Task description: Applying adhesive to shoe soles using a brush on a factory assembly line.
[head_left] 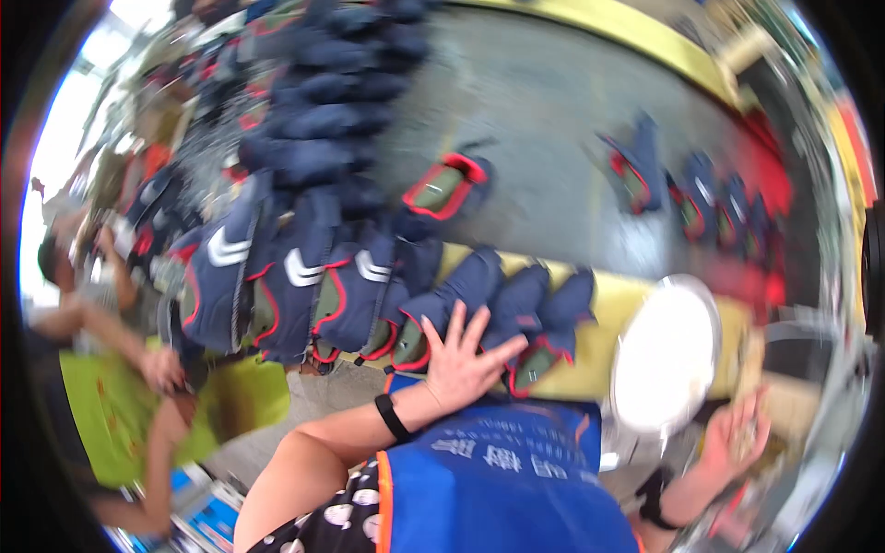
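My left hand (pixel 466 359), fingers spread, lies on a row of navy shoe uppers (pixel 461 286) with red-edged openings and olive linings. One upper (pixel 539 364) sits just right of its fingertips, on the yellow table edge. To the left stand more uppers (pixel 300 276) with white chevron marks. Out at the lower right, apart from the uppers, is my right hand (pixel 733 438), its fingers stretched up. A small beige patch shows at its palm; blur hides what that is.
Beyond the yellow edge (pixel 599 346) a grey surface (pixel 535 92) carries several more uppers (pixel 636 166). Right of my left hand is a bright white oval disc (pixel 666 355). A co-worker's hands (pixel 166 378) are at the left, above a lime-green surface (pixel 101 415).
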Demonstrator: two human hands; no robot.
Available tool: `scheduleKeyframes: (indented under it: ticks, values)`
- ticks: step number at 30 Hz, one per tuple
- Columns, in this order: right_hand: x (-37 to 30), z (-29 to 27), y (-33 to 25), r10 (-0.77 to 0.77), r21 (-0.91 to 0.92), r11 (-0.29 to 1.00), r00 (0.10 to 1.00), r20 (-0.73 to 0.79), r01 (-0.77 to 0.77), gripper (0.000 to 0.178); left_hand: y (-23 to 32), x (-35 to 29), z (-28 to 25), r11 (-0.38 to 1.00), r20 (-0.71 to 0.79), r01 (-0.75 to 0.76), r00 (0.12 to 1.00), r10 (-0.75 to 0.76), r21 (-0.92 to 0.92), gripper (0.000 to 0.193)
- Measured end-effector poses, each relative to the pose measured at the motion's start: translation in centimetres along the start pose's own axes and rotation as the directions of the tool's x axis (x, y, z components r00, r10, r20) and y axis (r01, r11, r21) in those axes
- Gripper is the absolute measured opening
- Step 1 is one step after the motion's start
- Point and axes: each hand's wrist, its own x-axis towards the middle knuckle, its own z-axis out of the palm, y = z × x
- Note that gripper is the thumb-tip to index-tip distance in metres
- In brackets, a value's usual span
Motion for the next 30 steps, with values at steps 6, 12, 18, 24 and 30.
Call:
scheduleKeyframes:
  ticks: [6, 12, 18, 24, 30]
  values:
    - [-8.3, 2.9, -0.6, -0.121, 0.083, 0.990, 0.987, 0.104, 0.113, 0.032, -2.4, 2.3, -0.2, 0.968, 0.209, -0.246, 0.950, 0.233, 0.037, 0.065]
    - [-12.2, -1.0, 0.7, -0.078, 0.092, 0.991, 0.984, -0.160, 0.094, 0.018, -1.3, 3.9, -0.7, 0.936, 0.375, -0.347, 0.876, 0.303, 0.053, 0.065]
    - [-10.3, -2.7, 1.5, -0.071, 0.095, 0.990, 0.939, -0.337, 0.109, 0.013, -1.1, 4.1, 0.1, 0.944, 0.347, -0.327, 0.890, 0.295, 0.037, 0.064]
    - [-6.2, -6.0, -1.1, 0.154, 0.271, 0.958, 0.966, -0.206, -0.095, 0.015, -1.0, 3.8, 0.6, 0.953, 0.350, -0.291, 0.903, 0.247, 0.078, 0.066]
    - [0.3, -12.9, -6.2, 0.200, 0.289, 0.941, 0.978, -0.058, -0.175, 0.018, 2.0, 4.2, -1.1, 0.982, 0.418, -0.104, 0.908, 0.030, 0.156, 0.069]
